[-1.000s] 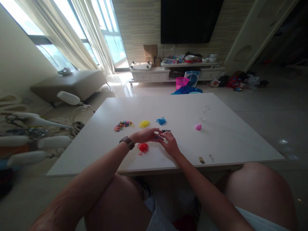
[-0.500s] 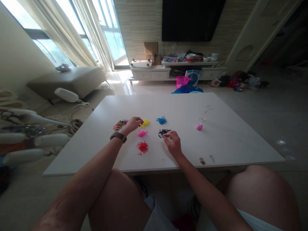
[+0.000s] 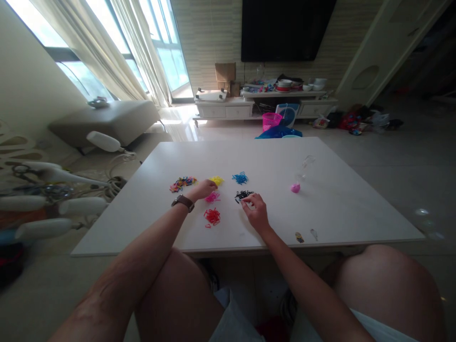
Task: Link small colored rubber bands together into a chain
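My left hand (image 3: 204,190), with a dark wristwatch (image 3: 183,203) on its wrist, hovers between the yellow rubber bands (image 3: 217,180) and the pink ones (image 3: 212,197). Its fingers are closed, and whatever they pinch is too small to make out. At the near edge of the black rubber bands (image 3: 243,195), my right hand (image 3: 255,210) has thumb and finger pinched together; their tips hide what is between them. Red bands (image 3: 213,216) lie nearest me and blue bands (image 3: 240,178) farther back. A mixed multicoloured pile (image 3: 181,183) sits left of my left hand.
On the right of the white table (image 3: 270,156) are a small pink object (image 3: 295,188) and a clear item (image 3: 308,161). A yellow cartoon charm (image 3: 299,237) and a pale clip-like piece (image 3: 314,234) lie near the front edge. A white-armed lamp (image 3: 103,141) stands at left.
My left hand has moved right and slightly nearer me, from the mixed pile and yellow bands to above the pink bands. My right hand has stayed by the black bands.
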A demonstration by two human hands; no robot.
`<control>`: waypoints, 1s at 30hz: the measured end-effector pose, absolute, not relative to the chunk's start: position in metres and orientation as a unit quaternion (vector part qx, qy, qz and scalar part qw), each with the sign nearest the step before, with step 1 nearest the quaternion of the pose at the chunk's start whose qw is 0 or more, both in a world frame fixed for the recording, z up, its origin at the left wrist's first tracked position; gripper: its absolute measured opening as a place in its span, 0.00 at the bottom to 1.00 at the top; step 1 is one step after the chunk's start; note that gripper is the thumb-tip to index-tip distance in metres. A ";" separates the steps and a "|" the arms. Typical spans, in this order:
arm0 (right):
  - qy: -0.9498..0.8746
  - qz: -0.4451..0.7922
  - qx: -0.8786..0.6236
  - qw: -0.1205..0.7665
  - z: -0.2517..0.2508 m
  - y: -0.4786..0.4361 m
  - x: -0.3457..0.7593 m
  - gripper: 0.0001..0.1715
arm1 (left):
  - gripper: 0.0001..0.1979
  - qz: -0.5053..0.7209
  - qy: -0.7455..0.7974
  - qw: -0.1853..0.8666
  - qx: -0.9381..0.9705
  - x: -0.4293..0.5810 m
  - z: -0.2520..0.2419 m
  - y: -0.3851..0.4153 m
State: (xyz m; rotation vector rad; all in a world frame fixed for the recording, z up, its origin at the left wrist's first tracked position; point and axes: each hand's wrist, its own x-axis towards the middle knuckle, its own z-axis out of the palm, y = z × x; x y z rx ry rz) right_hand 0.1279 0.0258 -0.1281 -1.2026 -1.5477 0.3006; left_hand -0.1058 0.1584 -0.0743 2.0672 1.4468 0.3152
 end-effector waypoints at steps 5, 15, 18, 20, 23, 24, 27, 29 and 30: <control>-0.657 0.130 -0.506 0.543 -0.127 0.025 0.127 0.06 | 0.11 0.128 0.543 0.309 0.770 -0.105 -0.072 0.158; -0.656 0.134 -0.507 0.542 -0.126 0.025 0.127 0.07 | 0.12 0.123 0.545 0.356 0.749 -0.106 -0.065 0.153; -0.657 0.135 -0.504 0.544 -0.127 0.025 0.127 0.07 | 0.12 0.132 0.548 0.361 0.743 -0.108 -0.065 0.155; -0.657 0.136 -0.504 0.544 -0.127 0.025 0.128 0.08 | 0.13 0.142 0.553 0.360 0.738 -0.110 -0.066 0.157; -0.656 0.137 -0.505 0.543 -0.127 0.025 0.128 0.07 | 0.13 0.160 0.552 0.356 0.737 -0.113 -0.069 0.159; -0.656 0.137 -0.506 0.543 -0.127 0.025 0.128 0.07 | 0.13 0.165 0.551 0.355 0.737 -0.113 -0.069 0.160; -0.656 0.139 -0.506 0.543 -0.127 0.025 0.128 0.07 | 0.13 0.178 0.547 0.337 0.745 -0.113 -0.071 0.164; -0.657 0.140 -0.505 0.543 -0.127 0.025 0.128 0.07 | 0.13 0.189 0.548 0.314 0.752 -0.113 -0.071 0.166; -0.657 0.140 -0.504 0.542 -0.127 0.025 0.128 0.08 | 0.14 0.194 0.551 0.305 0.752 -0.114 -0.072 0.167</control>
